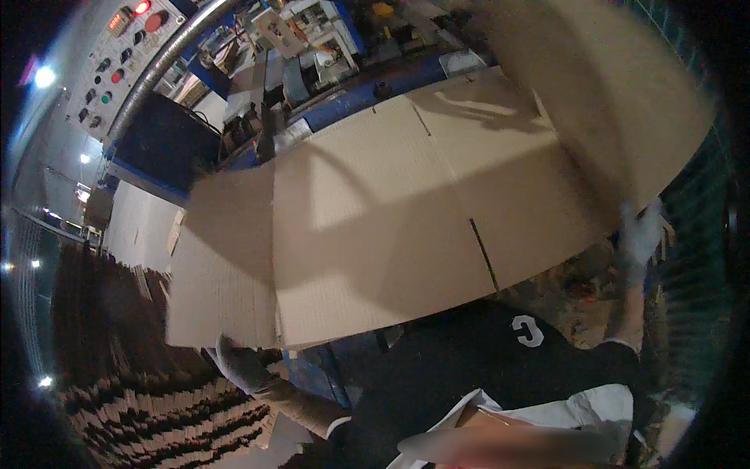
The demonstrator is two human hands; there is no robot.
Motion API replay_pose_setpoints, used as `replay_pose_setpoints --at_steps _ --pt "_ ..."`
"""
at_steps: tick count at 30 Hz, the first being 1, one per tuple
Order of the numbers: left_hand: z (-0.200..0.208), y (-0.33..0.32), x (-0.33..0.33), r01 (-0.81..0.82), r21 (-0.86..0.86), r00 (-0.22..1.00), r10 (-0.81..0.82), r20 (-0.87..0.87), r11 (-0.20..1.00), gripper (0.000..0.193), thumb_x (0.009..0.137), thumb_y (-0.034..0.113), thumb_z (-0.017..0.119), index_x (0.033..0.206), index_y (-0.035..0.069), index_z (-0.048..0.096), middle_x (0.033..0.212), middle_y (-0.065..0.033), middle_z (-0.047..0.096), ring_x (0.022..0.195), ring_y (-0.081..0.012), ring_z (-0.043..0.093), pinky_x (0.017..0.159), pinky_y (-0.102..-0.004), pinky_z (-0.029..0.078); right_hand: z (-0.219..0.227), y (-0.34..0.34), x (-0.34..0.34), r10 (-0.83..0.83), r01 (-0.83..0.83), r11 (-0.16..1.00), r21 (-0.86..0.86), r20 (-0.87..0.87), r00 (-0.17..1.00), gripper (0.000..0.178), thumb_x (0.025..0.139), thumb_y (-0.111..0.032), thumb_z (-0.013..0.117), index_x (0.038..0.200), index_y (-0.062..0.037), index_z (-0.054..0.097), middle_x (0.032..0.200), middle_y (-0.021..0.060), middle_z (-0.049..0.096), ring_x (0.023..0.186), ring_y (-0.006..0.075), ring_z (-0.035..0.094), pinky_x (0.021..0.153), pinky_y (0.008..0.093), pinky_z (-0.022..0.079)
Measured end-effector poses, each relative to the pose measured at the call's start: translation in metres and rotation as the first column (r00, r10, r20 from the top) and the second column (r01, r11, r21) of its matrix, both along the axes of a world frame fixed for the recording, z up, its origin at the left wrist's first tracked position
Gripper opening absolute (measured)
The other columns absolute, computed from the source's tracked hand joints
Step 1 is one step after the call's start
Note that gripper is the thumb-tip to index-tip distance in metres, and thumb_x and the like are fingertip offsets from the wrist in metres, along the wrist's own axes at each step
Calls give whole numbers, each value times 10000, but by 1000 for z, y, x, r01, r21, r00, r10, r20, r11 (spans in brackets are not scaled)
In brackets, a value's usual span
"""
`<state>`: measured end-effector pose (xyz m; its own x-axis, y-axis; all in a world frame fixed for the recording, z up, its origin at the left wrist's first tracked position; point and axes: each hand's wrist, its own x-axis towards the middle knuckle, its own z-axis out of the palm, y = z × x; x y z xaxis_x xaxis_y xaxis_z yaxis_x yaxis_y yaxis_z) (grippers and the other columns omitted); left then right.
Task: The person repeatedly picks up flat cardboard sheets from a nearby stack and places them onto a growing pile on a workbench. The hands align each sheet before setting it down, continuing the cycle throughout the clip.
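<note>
A large brown cardboard box blank (367, 234) spreads across the middle, with fold lines and narrow dark slots. Its left panel bends down a little, and its right panel is raised and smeared by motion. My left hand (241, 367), in a grey glove, grips the near edge of the left panel, with some fingers hidden by the board. At the lower edge of the raised right panel, my gloved right hand (644, 230) holds the cardboard. That hand is blurred, and part of its fingers is hidden.
Beyond the blank stands a machine (312, 55) with a blue frame (375, 102). A control panel (117, 66) with buttons and a red light is at the upper left, beside a metal pipe (160, 66). Stacked cardboard (164, 406) rises at the lower left. Green mesh (695, 234) lies right.
</note>
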<state>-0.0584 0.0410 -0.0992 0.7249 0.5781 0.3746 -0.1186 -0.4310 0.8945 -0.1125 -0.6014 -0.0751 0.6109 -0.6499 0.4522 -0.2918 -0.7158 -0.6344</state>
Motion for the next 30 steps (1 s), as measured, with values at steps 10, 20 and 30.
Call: replay_pose_setpoints --at_steps 10,20,30 --pt "-21 -151 42 659 738 690 -511 -513 149 524 729 61 566 1248 137 577 1363 -154 493 1276 -384 432 1087 -523 284 -47 67 35 704 -890 304 -339 -549 450 283 757 -186 658 1035 -153 623 1193 75 601 1180 293 530 1043 472 371" --pt "-37 -143 114 556 829 720 -537 -440 66 596 770 51 510 1355 156 470 1428 -153 418 1300 -390 404 1087 -549 278 -55 38 119 697 -899 264 -349 -575 427 529 777 -377 668 1211 -91 570 1315 155 507 1255 352 437 1065 486 321" --pt "-43 -177 273 391 904 817 -517 -256 171 613 831 212 602 1398 105 396 1414 -164 420 1322 -356 376 1103 -527 251 -59 23 266 672 -819 420 -391 -472 570 584 806 -421 653 1266 -77 551 1364 168 470 1245 346 435 1055 436 331"
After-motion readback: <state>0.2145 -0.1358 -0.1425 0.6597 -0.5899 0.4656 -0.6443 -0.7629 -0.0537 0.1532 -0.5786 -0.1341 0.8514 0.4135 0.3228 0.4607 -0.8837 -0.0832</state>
